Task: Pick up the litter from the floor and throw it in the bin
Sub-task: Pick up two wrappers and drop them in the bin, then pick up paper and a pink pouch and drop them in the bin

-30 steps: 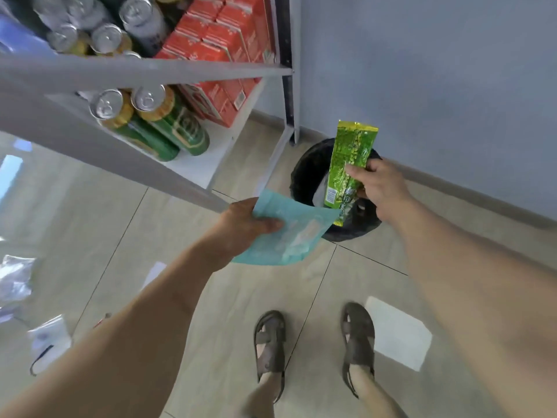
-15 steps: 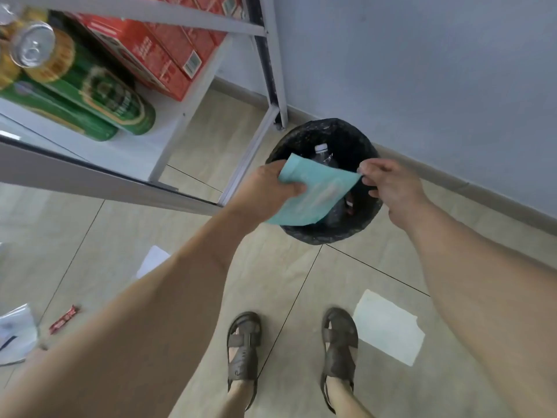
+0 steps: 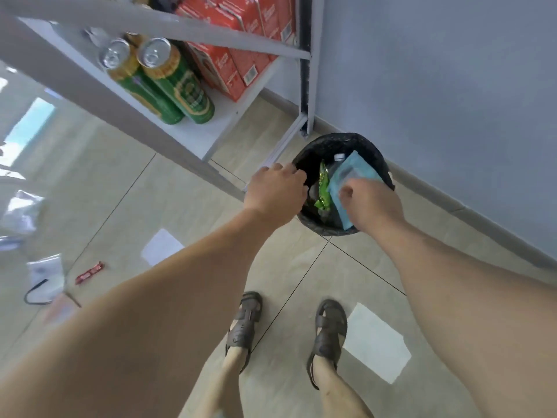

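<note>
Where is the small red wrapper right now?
In the head view, the red wrapper lies on the floor tiles at lower left, beside a white paper sheet and a clear bag, well away from the bin.

Green wrapper [image 3: 323,188] and teal packet [image 3: 351,179] now inside the bin [image 3: 373,149], left hand [image 3: 275,193] empty.

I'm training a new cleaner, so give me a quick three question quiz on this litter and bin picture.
1. True or false: the green wrapper lies inside the bin.
2. Which hand is over the teal packet: A left hand, B right hand?
3. Fill in: the red wrapper lies on the ____.

Key: 1 true. 2 B. 3 floor.
</note>
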